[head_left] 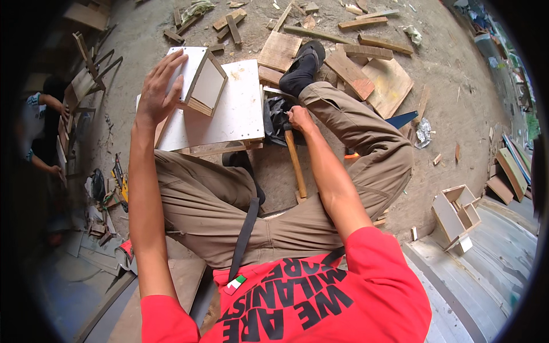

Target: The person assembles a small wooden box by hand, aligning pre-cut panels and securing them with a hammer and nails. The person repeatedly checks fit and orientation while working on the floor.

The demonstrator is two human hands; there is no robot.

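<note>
A small box (210,88) with a white panel and bare wood edges stands on a white board (243,103) in front of me, left of centre. My left hand (159,87) rests over the box's left side, fingers along the white panel and thumb apart, holding it. At a black plastic bag (275,117) beside the board, my right hand (299,119) has its fingers curled together; what they pinch is hidden. A hammer's wooden handle (295,163) slants just below that hand, its upper end against the bag.
Wood offcuts (349,71) litter the ground ahead. A blue saw blade (402,119) lies by my right knee, with crumpled foil (423,132) beyond. An open compartmented wooden box (456,214) sits at right. Another person's hands (55,170) work with wood at far left.
</note>
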